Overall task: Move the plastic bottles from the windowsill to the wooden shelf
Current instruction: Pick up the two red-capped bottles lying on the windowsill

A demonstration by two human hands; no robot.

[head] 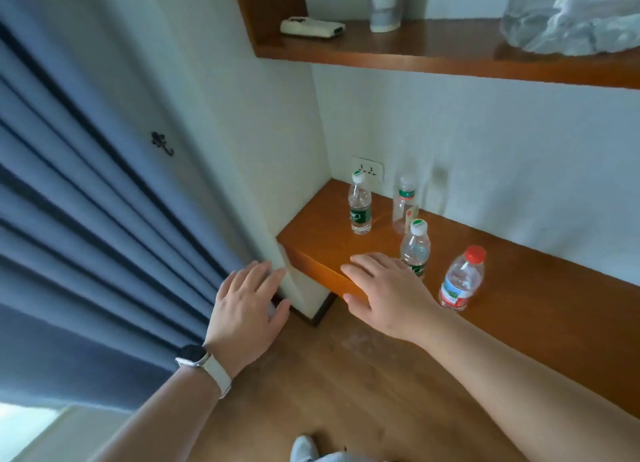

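Several plastic bottles stand upright on the lower wooden shelf (pixel 322 233). A green-label bottle (pixel 360 207) is nearest the corner, and a clear bottle with a green band (pixel 404 203) stands to its right. Closer to me is another green-label bottle (pixel 415 248), then a red-capped bottle (pixel 462 278) at the front right. My right hand (pixel 384 292) hovers open over the shelf's front edge, just left of the nearer green-label bottle, holding nothing. My left hand (pixel 246 306), with a watch on its wrist, is open beside the white wall corner. No windowsill is visible.
Blue curtains (pixel 86 202) hang at the left with a dark wall hook (pixel 162 143) beside them. An upper wooden shelf (pixel 433 58) carries a white remote (pixel 311 28), a cup (pixel 385 4) and a large wrapped pot (pixel 571 15). A wall socket (pixel 367 168) sits behind the bottles. Wooden floor lies below.
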